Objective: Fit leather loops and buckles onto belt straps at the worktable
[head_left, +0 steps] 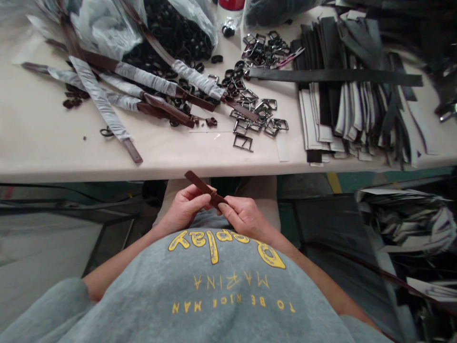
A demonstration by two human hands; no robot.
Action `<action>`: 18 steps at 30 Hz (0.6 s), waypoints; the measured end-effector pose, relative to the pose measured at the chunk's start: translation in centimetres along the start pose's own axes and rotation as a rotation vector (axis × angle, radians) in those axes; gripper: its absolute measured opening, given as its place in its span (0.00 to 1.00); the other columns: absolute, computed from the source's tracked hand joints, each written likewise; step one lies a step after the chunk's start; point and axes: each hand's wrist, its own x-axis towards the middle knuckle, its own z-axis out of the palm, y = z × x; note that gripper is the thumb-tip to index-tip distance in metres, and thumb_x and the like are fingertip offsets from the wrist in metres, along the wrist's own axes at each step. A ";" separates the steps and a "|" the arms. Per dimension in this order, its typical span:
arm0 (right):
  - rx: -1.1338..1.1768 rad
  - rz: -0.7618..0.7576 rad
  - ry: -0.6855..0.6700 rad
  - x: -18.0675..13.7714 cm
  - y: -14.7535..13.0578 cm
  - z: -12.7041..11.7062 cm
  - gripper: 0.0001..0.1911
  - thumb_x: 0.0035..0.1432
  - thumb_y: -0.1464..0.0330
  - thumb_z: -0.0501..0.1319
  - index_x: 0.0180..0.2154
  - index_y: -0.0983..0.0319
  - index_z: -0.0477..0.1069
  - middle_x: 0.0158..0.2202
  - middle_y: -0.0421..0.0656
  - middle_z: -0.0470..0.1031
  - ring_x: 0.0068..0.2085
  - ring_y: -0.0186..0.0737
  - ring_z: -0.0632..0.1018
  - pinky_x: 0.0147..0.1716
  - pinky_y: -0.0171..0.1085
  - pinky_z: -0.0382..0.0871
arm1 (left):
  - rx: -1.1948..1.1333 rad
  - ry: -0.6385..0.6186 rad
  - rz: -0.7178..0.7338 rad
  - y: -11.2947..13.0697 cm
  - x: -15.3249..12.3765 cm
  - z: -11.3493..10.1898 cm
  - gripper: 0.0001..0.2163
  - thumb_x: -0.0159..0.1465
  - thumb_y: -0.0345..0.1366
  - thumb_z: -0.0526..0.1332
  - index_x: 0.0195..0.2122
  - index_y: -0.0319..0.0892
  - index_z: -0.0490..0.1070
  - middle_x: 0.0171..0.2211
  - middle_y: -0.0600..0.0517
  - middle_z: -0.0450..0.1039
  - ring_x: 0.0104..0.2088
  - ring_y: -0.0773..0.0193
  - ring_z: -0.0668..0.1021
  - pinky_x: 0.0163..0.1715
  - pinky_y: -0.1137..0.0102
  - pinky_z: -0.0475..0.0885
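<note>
A short brown leather strap (195,180) slants between my hands, just off the table's front edge and above my lap. My left hand (186,206) pinches it near the middle between thumb and fingers, where a small loop seems to sit around it. With thumb on top, my right hand (246,215) grips the lower end. The far end of the strap sticks out free past my left fingers. Whatever lies under my right fingers is hidden.
On the table (64,159) lie brown straps with white wrapping (100,105), metal buckles (243,142), black loops (233,78), and a bag of black pieces (174,28). Stacked black strips (330,105) stand at the right, with one long strip (335,76) across them.
</note>
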 end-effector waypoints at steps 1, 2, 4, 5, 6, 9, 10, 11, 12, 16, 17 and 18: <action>0.063 0.024 -0.012 0.0 -0.1 -0.1 0.17 0.69 0.64 0.51 0.30 0.62 0.70 0.25 0.38 0.70 0.26 0.32 0.69 0.27 0.32 0.59 | -0.003 -0.004 -0.036 0.0 0.0 0.0 0.15 0.48 0.40 0.77 0.35 0.40 0.81 0.27 0.53 0.78 0.23 0.72 0.73 0.25 0.76 0.68; 0.116 0.045 -0.017 0.1 -0.2 -0.1 0.17 0.68 0.64 0.50 0.29 0.62 0.69 0.24 0.37 0.68 0.25 0.32 0.68 0.27 0.32 0.59 | -0.003 -0.011 -0.064 -0.1 0.0 0.0 0.16 0.48 0.40 0.76 0.36 0.40 0.80 0.28 0.53 0.77 0.23 0.72 0.73 0.24 0.76 0.68; 0.183 0.076 -0.030 0.2 -0.3 -0.1 0.18 0.68 0.64 0.50 0.27 0.61 0.67 0.22 0.36 0.66 0.25 0.32 0.66 0.27 0.32 0.58 | 0.017 -0.031 -0.091 -0.3 0.1 0.0 0.17 0.47 0.39 0.77 0.37 0.40 0.80 0.27 0.54 0.77 0.23 0.71 0.73 0.25 0.75 0.68; 0.192 0.090 -0.038 0.3 -0.3 -0.2 0.17 0.67 0.65 0.50 0.26 0.61 0.66 0.22 0.36 0.64 0.24 0.32 0.66 0.26 0.33 0.58 | 0.040 -0.043 -0.093 -0.4 0.1 -0.1 0.17 0.47 0.39 0.77 0.36 0.40 0.79 0.27 0.54 0.76 0.24 0.70 0.73 0.26 0.74 0.68; 0.185 0.102 -0.049 0.4 -0.4 -0.2 0.17 0.67 0.65 0.50 0.26 0.61 0.65 0.21 0.36 0.63 0.24 0.32 0.65 0.26 0.33 0.57 | 0.070 -0.054 -0.095 -0.6 0.2 -0.1 0.16 0.47 0.39 0.76 0.35 0.40 0.79 0.26 0.54 0.76 0.24 0.69 0.74 0.27 0.74 0.68; 0.127 0.136 -0.043 0.4 -0.4 -0.2 0.17 0.66 0.65 0.50 0.24 0.60 0.63 0.21 0.36 0.64 0.24 0.32 0.65 0.26 0.33 0.57 | 0.167 -0.065 -0.115 -0.8 0.3 -0.3 0.14 0.49 0.42 0.75 0.31 0.38 0.78 0.24 0.53 0.76 0.24 0.68 0.74 0.26 0.73 0.67; 0.111 0.149 -0.022 0.4 -0.4 -0.2 0.16 0.66 0.65 0.50 0.25 0.60 0.64 0.22 0.36 0.66 0.24 0.32 0.67 0.26 0.33 0.57 | 0.191 -0.057 -0.117 -0.8 0.3 -0.4 0.13 0.50 0.42 0.74 0.30 0.38 0.78 0.24 0.53 0.76 0.24 0.68 0.73 0.26 0.73 0.67; 0.102 0.163 0.003 0.3 -0.4 -0.3 0.14 0.65 0.65 0.51 0.27 0.61 0.66 0.23 0.37 0.68 0.25 0.33 0.68 0.27 0.33 0.59 | 0.202 -0.042 -0.117 -0.8 0.2 -0.4 0.13 0.50 0.42 0.74 0.30 0.38 0.79 0.24 0.53 0.76 0.24 0.69 0.73 0.25 0.74 0.66; 0.097 0.177 0.029 0.2 -0.4 -0.3 0.12 0.64 0.66 0.53 0.30 0.61 0.68 0.24 0.37 0.70 0.27 0.33 0.70 0.28 0.33 0.60 | 0.196 -0.022 -0.122 -0.8 0.2 -0.4 0.13 0.50 0.42 0.74 0.31 0.38 0.79 0.24 0.53 0.76 0.23 0.70 0.72 0.25 0.74 0.66; 0.124 0.222 0.106 -0.3 -0.4 -0.2 0.06 0.61 0.67 0.56 0.33 0.61 0.70 0.24 0.36 0.71 0.26 0.33 0.71 0.27 0.32 0.62 | 0.071 0.056 -0.228 -0.3 -0.1 0.2 0.16 0.47 0.44 0.76 0.27 0.38 0.77 0.22 0.53 0.75 0.20 0.72 0.71 0.22 0.75 0.65; 0.137 0.228 0.115 -0.4 -0.4 -0.2 0.07 0.62 0.66 0.56 0.32 0.60 0.69 0.23 0.35 0.70 0.24 0.32 0.70 0.26 0.32 0.62 | 0.054 0.062 -0.257 -0.2 -0.1 0.3 0.16 0.46 0.45 0.76 0.26 0.37 0.76 0.21 0.53 0.75 0.20 0.72 0.71 0.21 0.75 0.64; 0.149 0.235 0.120 -0.4 -0.4 -0.2 0.09 0.63 0.66 0.55 0.30 0.60 0.68 0.22 0.35 0.69 0.23 0.32 0.70 0.25 0.32 0.62 | 0.055 0.055 -0.278 -0.2 -0.1 0.4 0.16 0.46 0.45 0.76 0.25 0.37 0.76 0.21 0.53 0.75 0.19 0.72 0.71 0.21 0.75 0.64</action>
